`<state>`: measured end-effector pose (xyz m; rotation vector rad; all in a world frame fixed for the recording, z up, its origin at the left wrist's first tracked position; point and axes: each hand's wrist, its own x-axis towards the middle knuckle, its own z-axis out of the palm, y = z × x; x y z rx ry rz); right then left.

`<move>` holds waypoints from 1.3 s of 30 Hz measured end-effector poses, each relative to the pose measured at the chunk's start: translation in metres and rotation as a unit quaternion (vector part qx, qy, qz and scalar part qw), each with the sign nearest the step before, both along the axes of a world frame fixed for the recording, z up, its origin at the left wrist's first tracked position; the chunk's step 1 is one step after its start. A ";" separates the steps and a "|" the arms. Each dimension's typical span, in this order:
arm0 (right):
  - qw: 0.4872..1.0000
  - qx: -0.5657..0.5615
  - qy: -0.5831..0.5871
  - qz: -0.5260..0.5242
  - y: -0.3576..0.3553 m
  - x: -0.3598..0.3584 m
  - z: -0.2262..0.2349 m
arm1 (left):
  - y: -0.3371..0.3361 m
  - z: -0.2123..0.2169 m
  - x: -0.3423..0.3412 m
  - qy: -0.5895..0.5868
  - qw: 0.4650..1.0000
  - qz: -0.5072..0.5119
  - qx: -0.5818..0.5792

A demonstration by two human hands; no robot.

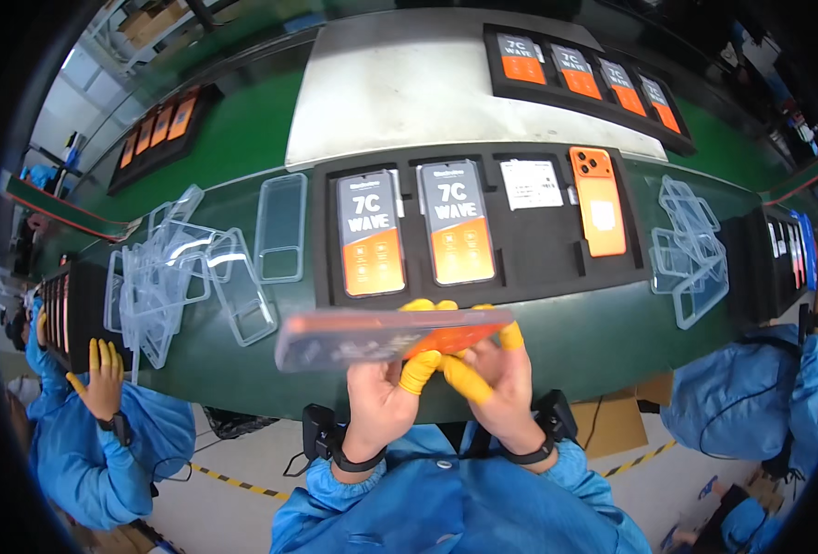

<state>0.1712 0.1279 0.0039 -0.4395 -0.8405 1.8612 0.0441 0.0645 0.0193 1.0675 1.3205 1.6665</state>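
Both my hands hold a grey and orange smartphone (335, 343) up at the near edge of the table, tilted and partly blurred. My left hand (381, 402) closes on its near side, and my right hand (501, 379) grips its right end. Yellow finger cots cover several fingertips. Just beyond lies a black foam tray (529, 288). Two phones (372, 231) with grey and orange fronts rest in its left slots. A white label (532, 184) shows in the third slot, and an orange phone (601, 208) lies back up at the right.
Clear phone cases lie in a heap (173, 277) at left and a smaller pile (690, 249) at right. Farther back, a second foam tray (593, 103) of phones sits by a white board (381, 102); another tray (164, 138) stands far left. Co-workers in blue (141, 434) flank me.
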 end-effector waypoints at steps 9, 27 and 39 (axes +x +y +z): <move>0.946 0.044 -0.267 0.178 0.040 0.048 0.021 | -0.010 0.020 -0.027 0.007 0.980 -0.142 -0.138; 0.675 0.267 -0.658 -0.199 0.153 0.082 0.024 | -0.040 0.025 -0.045 0.126 0.972 -0.151 -0.131; 0.239 0.304 -0.860 -0.334 0.234 0.216 0.040 | -0.070 0.011 -0.053 -0.007 0.989 -0.023 -0.149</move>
